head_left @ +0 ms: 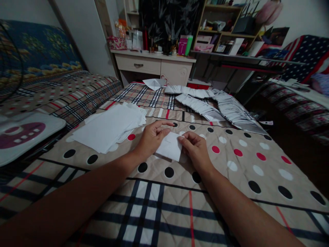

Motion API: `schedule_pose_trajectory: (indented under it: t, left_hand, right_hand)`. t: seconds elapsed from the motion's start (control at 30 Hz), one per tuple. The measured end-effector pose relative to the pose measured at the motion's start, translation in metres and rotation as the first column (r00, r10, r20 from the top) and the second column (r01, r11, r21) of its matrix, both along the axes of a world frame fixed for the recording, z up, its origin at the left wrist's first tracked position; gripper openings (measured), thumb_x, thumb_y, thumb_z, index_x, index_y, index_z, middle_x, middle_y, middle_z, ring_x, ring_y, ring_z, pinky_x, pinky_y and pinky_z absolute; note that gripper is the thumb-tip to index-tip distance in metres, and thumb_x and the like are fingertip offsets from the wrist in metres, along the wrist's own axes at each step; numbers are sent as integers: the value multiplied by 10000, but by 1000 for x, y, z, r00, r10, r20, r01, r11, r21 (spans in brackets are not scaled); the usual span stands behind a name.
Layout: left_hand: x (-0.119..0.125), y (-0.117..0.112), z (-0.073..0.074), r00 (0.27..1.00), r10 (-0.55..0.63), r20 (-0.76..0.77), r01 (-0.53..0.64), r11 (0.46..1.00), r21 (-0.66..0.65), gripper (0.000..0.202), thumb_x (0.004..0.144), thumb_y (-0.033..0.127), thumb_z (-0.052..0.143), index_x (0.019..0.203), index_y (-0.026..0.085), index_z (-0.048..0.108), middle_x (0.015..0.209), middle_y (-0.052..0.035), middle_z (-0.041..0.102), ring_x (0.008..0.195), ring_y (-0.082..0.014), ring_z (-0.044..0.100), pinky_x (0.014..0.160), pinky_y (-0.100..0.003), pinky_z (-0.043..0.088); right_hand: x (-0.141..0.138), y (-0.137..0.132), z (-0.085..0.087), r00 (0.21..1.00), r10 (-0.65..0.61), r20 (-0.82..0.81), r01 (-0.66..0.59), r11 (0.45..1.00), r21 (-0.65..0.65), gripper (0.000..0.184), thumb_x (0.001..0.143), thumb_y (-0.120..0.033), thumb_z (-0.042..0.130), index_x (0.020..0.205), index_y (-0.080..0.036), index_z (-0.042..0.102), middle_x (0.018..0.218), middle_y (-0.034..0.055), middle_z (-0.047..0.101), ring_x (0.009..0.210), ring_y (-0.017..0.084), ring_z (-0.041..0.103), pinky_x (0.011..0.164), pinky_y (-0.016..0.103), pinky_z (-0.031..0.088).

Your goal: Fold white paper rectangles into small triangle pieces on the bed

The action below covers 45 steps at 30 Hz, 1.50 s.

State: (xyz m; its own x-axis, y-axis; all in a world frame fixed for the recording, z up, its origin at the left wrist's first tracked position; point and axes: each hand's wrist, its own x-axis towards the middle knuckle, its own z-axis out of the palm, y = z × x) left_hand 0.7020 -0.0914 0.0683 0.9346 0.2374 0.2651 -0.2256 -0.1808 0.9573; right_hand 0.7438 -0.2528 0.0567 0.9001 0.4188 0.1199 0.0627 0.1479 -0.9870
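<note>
A small folded white paper [170, 146] lies on the dotted quilt [239, 161] in front of me. My left hand [152, 136] rests on its left edge, fingers curled with the index stretched over the top. My right hand [195, 149] pinches the paper's right edge with closed fingers. Both hands hold the same piece flat against the bed.
A loose stack of white sheets [110, 126] lies to the left. Long rows of folded white papers [216, 103] fan out behind, with one folded shape [154, 83] at the far edge. A white tray [23, 135] sits far left; a dresser [154, 65] and shelves stand behind.
</note>
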Motion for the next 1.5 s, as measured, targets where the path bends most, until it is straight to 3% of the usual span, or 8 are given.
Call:
schedule_pose_trajectory:
  t: [0.07,0.17,0.3,0.4,0.67,0.9,1.33,1.5]
  left_hand:
    - [1,1,-1,1000,6,-20,-7,999,-35,306,839,314,612,1114,179,608,588,38,593,438,-81,494,407,-177,328]
    - [3,1,-4,996,-31,-89,20,992,-122,466,824,408,644,1214,178,532,638,26,640,466,-102,556,417,-184,390]
    - [4,-1,-7,969,-109,-221,82,989,-125,392,792,491,660,916,121,623,622,-7,646,418,-96,545,379,-195,402]
    - [4,-2,-7,965,-154,-212,132,985,-115,362,827,475,622,792,115,622,520,11,597,343,-74,483,331,-180,340]
    - [5,5,-6,874,-383,-300,301,910,-286,308,807,403,690,892,115,621,584,-37,681,475,-125,640,441,-185,468]
    - [3,13,-6,900,-343,-271,266,922,-282,298,814,408,699,884,120,671,762,-71,731,570,-94,647,476,-162,429]
    - [2,8,-6,929,-290,-230,225,936,-270,320,810,338,703,1060,138,678,724,-50,720,537,-94,633,455,-169,391]
    - [4,6,-6,972,-206,-111,152,917,-368,547,741,324,769,1235,174,590,1028,-90,710,664,-137,677,492,-204,483]
  right_hand:
    - [-2,1,1,999,32,35,-31,999,-32,291,758,-384,721,626,-173,571,446,-62,466,398,63,351,401,197,250]
    - [-3,0,1,996,-57,74,58,998,-15,277,794,-392,701,668,-177,580,468,-47,532,387,67,393,394,191,286]
    - [1,-3,-1,990,-131,60,128,991,47,260,811,-404,693,713,-184,593,512,-37,587,383,75,445,384,186,343]
    - [2,-3,-2,988,-146,48,142,987,75,248,807,-386,698,703,-185,596,502,-41,577,374,72,435,369,182,333]
    - [6,-5,-1,959,-282,23,277,953,123,224,775,-326,711,662,-172,595,459,-56,514,353,56,372,334,176,257]
    - [17,-7,-5,940,-329,-84,340,916,215,230,724,-272,719,591,-173,559,424,-69,479,334,52,351,325,180,231]
    - [16,-6,-3,939,-324,-116,340,925,170,193,709,-269,721,615,-166,587,432,-58,514,331,52,368,324,169,252]
    - [13,-7,-2,963,-257,-81,264,961,84,233,740,-295,712,602,-164,577,435,-48,529,331,50,381,334,166,251]
